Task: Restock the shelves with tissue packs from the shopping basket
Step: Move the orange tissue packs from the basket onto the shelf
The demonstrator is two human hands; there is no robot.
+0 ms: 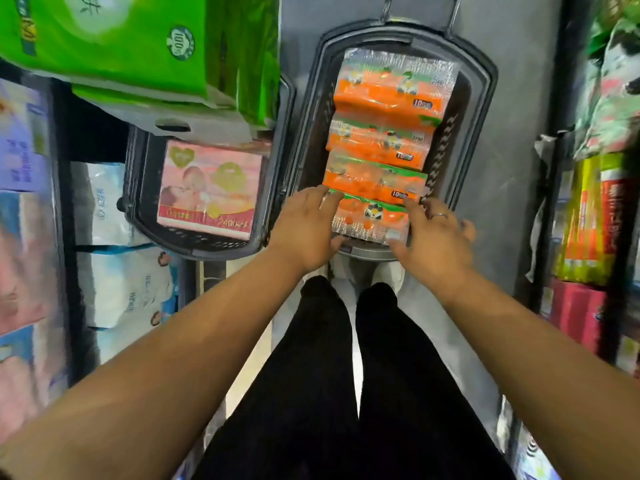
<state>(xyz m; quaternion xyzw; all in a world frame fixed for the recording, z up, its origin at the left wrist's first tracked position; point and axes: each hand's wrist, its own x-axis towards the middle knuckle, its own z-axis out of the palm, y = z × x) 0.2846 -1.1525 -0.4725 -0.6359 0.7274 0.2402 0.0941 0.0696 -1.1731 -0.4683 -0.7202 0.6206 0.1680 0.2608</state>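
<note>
Currently in reach: the nearest orange pack [372,216], lowest in the picture of four orange packs [391,95] lying in a row in the shopping basket [474,109], centre top.
Left hand [304,230]: fingers spread fairly straight over that pack's left end, thumb at its near edge.
Right hand [433,237]: fingers laid on the pack's right end, thumb at the near edge; a ring [439,215] on one finger.
Grip: from my end I cannot tell whether either hand has actually clamped the pack or only rests on it.
Orange pack writing: I read "10" on a dark label on three packs; the smaller print is too blurred.
Second basket [194,242]: left of centre, just beside the first, holding one pink pack [207,188].
Pink pack writing: "2400" near its lower edge, a pale heart at its upper left.
Green packs [138,39]: upper left of the frame, round seal reading "100%", on a pale cardboard box [166,123].
Left shelf [114,202]: white and blue packs, print unreadable.
Right shelf [585,223]: yellow and red packs, blurred.
</note>
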